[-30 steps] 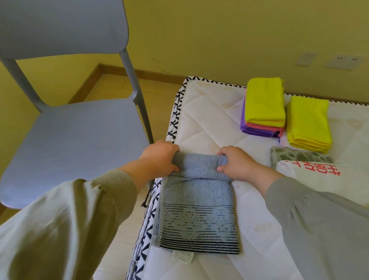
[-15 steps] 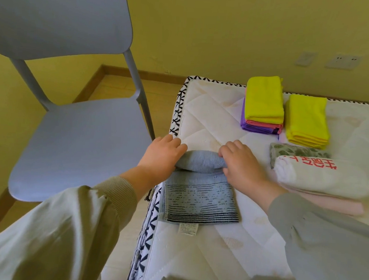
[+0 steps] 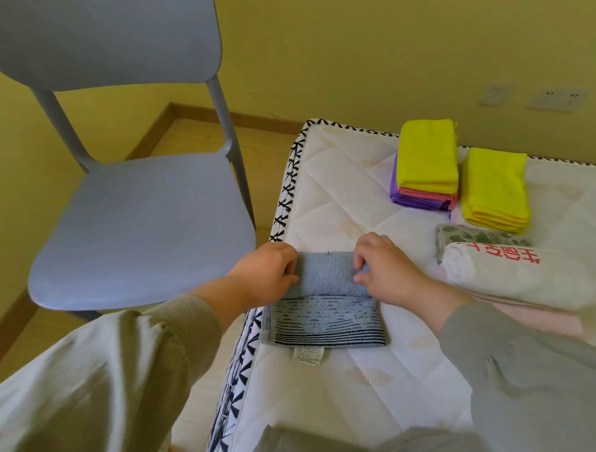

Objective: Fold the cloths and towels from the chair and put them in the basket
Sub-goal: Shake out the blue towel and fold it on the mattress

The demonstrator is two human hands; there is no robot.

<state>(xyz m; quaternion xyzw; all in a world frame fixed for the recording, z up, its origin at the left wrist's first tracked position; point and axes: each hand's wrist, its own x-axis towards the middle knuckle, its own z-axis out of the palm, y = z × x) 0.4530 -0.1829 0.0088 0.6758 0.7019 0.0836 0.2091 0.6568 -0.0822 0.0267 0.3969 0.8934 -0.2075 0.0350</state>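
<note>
Rolled further toward the person, the blue-grey towel [image 3: 326, 298] now shows a shorter flat striped tail on the white quilted mattress [image 3: 344, 193], near its left edge. Folded yellow cloths [image 3: 428, 157] and a rolled white towel [image 3: 518, 280] lie to the right; a grey chair [image 3: 140, 236] stands beside the bed. The left hand [image 3: 268, 273] and right hand [image 3: 385, 267] each grip one end of the roll, fingers curled.

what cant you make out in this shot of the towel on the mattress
Basket: outside the head view's edges, nowhere in frame.
Blue towel roll ends: covered by the left hand and right hand that grip them.
Care label print: too small to read.
Pink towel: mostly hidden under the white towel and the right sleeve.
</note>
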